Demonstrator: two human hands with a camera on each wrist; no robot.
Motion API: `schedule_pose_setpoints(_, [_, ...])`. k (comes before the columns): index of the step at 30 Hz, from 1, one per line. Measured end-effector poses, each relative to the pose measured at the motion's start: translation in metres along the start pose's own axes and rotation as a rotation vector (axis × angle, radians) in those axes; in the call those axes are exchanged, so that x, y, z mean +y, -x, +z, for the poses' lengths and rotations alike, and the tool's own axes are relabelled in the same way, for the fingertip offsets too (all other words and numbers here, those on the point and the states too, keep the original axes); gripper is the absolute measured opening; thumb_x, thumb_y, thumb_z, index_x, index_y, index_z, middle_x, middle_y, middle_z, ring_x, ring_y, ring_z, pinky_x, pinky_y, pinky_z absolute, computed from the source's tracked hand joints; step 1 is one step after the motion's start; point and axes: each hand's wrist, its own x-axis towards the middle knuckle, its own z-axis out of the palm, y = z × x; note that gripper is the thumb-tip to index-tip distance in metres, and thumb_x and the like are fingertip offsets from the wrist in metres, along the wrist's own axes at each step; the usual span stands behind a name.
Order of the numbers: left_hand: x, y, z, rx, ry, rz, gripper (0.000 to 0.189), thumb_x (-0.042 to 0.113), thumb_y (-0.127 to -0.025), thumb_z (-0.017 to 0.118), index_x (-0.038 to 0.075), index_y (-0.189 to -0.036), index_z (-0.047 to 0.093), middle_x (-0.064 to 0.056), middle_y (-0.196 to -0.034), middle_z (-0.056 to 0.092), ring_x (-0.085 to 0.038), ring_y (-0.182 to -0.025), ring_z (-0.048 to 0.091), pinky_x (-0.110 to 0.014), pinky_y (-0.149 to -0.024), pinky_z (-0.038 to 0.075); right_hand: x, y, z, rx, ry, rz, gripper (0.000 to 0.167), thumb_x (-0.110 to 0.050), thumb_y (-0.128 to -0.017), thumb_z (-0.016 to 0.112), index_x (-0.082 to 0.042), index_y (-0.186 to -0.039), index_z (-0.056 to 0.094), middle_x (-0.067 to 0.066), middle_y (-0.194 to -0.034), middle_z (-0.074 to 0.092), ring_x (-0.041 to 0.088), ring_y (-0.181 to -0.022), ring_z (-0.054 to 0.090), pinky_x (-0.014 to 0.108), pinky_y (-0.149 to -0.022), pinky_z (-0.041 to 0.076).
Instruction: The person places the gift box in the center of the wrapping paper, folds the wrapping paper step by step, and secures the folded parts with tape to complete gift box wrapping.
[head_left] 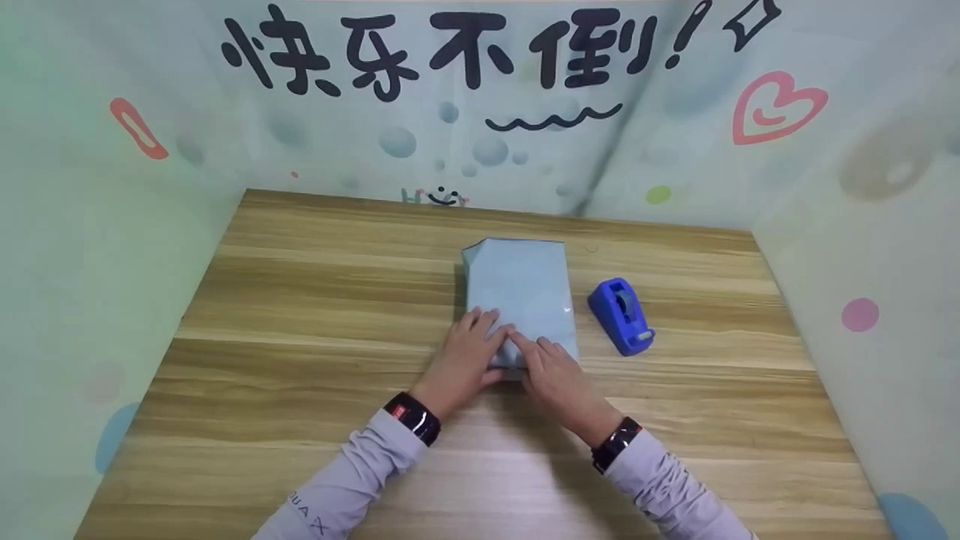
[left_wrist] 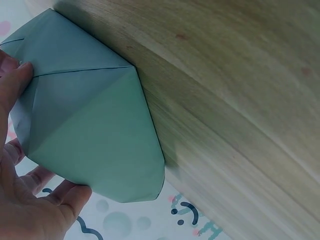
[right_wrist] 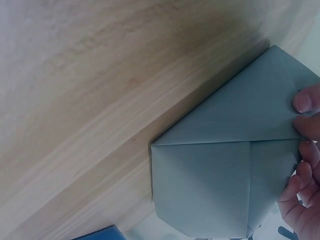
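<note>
A box wrapped in light blue paper [head_left: 521, 289] lies flat on the wooden table. My left hand [head_left: 465, 356] holds its near end, fingers over the top and thumb against the end face. On the other side of that end, my right hand [head_left: 559, 379] grips it in much the same way, with the index fingertips of both hands close together. Triangular folds in the paper [left_wrist: 95, 130] cross the end face in the left wrist view. In the right wrist view, the thumb area presses the folded paper flap [right_wrist: 225, 120] near its crease.
A blue tape dispenser [head_left: 622, 316] stands on the table [head_left: 315, 300] just right of the box. Printed cloth walls [head_left: 480, 112] close off the back and both sides. Grey sleeves and dark wristbands [head_left: 412, 418] cover the forearms.
</note>
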Motion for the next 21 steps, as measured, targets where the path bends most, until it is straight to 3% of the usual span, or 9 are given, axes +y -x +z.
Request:
schedule_pose_setpoints(5, [0.001,0.000,-0.001,0.001,-0.001,0.001,0.065,0.044,-0.080,0.067,0.017,-0.134,0.046,-0.013,-0.142,0.041,-0.036,-0.130,0.038,-0.049,-0.104,0.037,0.000,-0.001,0.000,0.013,0.003,0.036,0.060,-0.005,-0.078,0.068,0.004,-0.130,0.039,0.013,-0.100,0.060,0.023,-0.086,0.056,0.033,-0.076,0.051])
schedule_pose_setpoints(10, [0.001,0.000,0.000,0.031,-0.022,0.022,0.060,0.046,-0.084,0.061,0.017,-0.134,0.047,-0.013,-0.140,0.043,-0.035,-0.128,0.040,-0.049,-0.103,0.039,0.009,-0.002,-0.003,-0.006,-0.033,0.134,0.061,-0.016,-0.079,0.073,0.001,-0.128,0.041,0.016,-0.094,0.063,0.027,-0.082,0.063,0.036,-0.067,0.055])
schedule_pose_setpoints(13, [0.000,0.000,0.001,0.051,-0.021,0.027,0.058,0.048,-0.085,0.060,0.016,-0.132,0.049,-0.014,-0.138,0.045,-0.037,-0.127,0.041,-0.049,-0.102,0.040,0.018,-0.003,-0.006,-0.060,-0.085,0.186,0.064,-0.026,-0.080,0.072,-0.002,-0.129,0.039,0.017,-0.088,0.066,0.028,-0.078,0.066,0.039,-0.063,0.055])
schedule_pose_setpoints(16, [0.001,0.001,0.001,0.051,-0.022,0.027,0.058,0.049,-0.084,0.060,0.017,-0.132,0.048,-0.014,-0.138,0.045,-0.038,-0.127,0.041,-0.051,-0.102,0.039,0.025,-0.004,-0.010,-0.138,-0.152,0.203,0.064,-0.030,-0.083,0.070,-0.005,-0.131,0.036,0.010,-0.071,0.063,0.022,-0.063,0.064,0.035,-0.057,0.053])
schedule_pose_setpoints(19, [0.001,0.001,0.002,0.059,-0.025,0.036,0.058,0.049,-0.084,0.060,0.018,-0.131,0.049,-0.014,-0.138,0.045,-0.038,-0.126,0.041,-0.051,-0.101,0.040,0.035,-0.005,-0.013,-0.196,-0.251,0.206,0.061,-0.027,-0.086,0.066,-0.008,-0.133,0.033,0.001,-0.062,0.054,0.012,-0.052,0.054,0.026,-0.050,0.047])
schedule_pose_setpoints(21, [0.000,0.001,0.000,0.043,-0.005,0.042,0.058,0.049,-0.085,0.059,0.017,-0.133,0.048,-0.014,-0.139,0.044,-0.038,-0.127,0.040,-0.051,-0.102,0.039,0.042,-0.004,-0.013,-0.171,-0.325,0.222,0.053,-0.020,-0.089,0.063,-0.007,-0.132,0.035,-0.001,-0.064,0.052,0.010,-0.054,0.050,0.025,-0.052,0.045])
